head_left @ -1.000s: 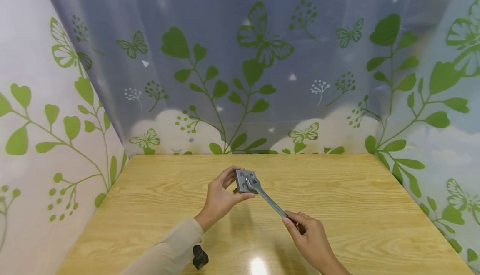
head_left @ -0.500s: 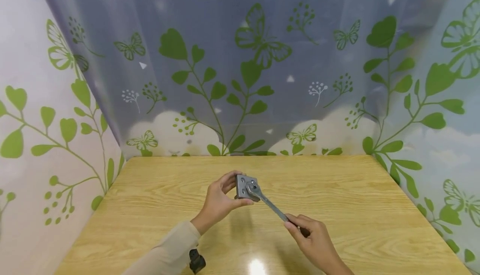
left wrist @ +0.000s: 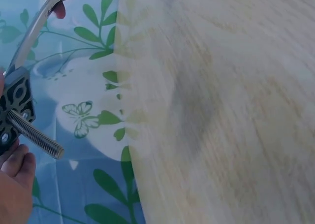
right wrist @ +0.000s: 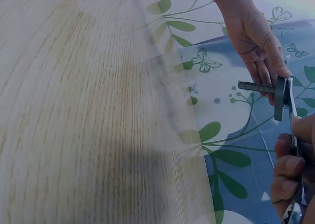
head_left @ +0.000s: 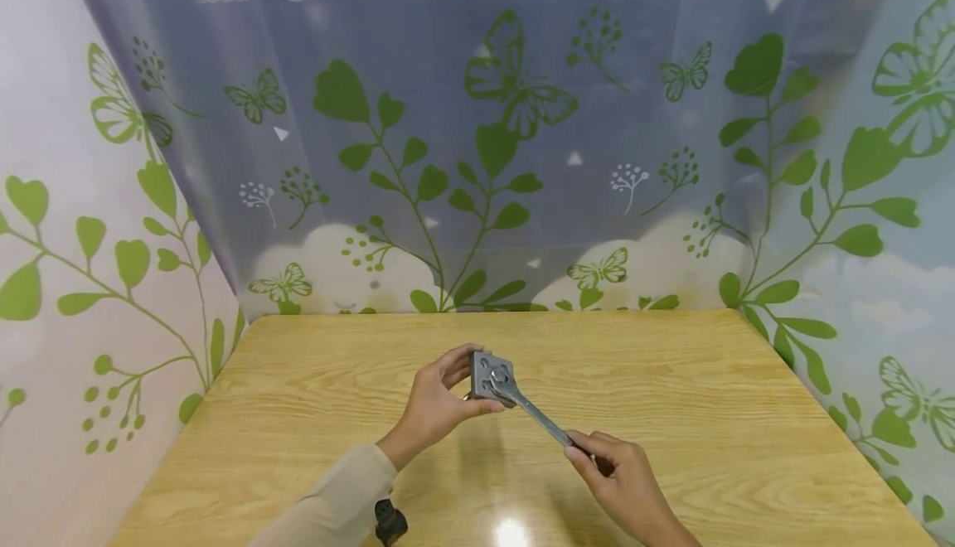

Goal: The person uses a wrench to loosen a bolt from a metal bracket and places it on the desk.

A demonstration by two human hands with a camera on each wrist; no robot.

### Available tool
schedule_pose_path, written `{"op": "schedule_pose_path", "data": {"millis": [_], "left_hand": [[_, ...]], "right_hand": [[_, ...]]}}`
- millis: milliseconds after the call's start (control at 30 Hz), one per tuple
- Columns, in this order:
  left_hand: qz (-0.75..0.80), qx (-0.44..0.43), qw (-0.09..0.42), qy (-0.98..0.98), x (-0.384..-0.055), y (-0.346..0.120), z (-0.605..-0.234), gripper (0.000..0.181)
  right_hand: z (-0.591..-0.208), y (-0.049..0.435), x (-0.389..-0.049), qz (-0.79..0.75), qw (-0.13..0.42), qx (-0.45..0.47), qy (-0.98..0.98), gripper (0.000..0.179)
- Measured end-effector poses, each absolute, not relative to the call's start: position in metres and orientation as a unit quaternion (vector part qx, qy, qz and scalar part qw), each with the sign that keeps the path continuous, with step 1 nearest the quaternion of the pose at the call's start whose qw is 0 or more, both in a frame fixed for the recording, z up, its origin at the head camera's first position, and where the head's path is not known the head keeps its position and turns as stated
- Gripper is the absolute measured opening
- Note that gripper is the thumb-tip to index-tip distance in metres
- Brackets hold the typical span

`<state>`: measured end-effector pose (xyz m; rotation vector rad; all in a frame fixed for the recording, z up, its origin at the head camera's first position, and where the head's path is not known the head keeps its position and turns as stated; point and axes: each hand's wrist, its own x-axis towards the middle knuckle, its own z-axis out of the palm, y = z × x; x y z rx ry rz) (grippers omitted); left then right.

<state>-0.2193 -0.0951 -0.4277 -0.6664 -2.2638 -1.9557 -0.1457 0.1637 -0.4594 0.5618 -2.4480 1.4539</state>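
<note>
My left hand [head_left: 433, 404] grips a small square grey metal plate [head_left: 505, 360] by its edges, above the table. The plate has round holes near its corners. A threaded bolt [left wrist: 37, 134] sticks out of its back, as the left wrist view shows; the right wrist view has the same bolt [right wrist: 256, 87] from the side. Over the plate's front lies the ring end of a wrench [head_left: 543, 420], around the bolt's head. My right hand [head_left: 627, 476] holds this wrench near its other end, thumb and fingers wrapped round the handle.
Both hands are over a light wood-grain table [head_left: 336, 365]. A curtain [head_left: 418, 133] with green leaves and butterflies hangs behind it and along the sides. On the left forearm, a black device [head_left: 390, 522] sits below the beige sleeve [head_left: 336, 489].
Plate, wrench and hands sit slightly lower in the head view, as the whole view shifts a little. The wrench's ring end has shifted on the plate, and the bolt's head now shows inside it.
</note>
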Motion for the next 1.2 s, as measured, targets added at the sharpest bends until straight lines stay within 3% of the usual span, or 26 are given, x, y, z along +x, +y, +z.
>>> {"op": "schedule_pose_path", "data": {"millis": [333, 667, 967, 1200], "left_hand": [[-0.637, -0.23, 0.015, -0.735, -0.22, -0.096, -0.427, 0.077], [-0.659, -0.249, -0.06, -0.707, -0.217, -0.104, -0.419, 0.076], [-0.644, -0.283, -0.083, -0.706, -0.219, -0.107, -0.417, 0.078], [-0.629, -0.309, -0.133, -0.701, -0.214, -0.102, -0.416, 0.077]], "right_hand": [[-0.463, 0.163, -0.151, 0.482, 0.115, 0.184, -0.849, 0.023], [-0.464, 0.182, -0.18, 0.459, 0.103, 0.258, -0.844, 0.022], [-0.448, 0.203, -0.236, 0.463, -0.028, 0.33, -0.822, 0.03], [-0.416, 0.211, -0.276, 0.395, -0.122, 0.406, -0.815, 0.028]]}}
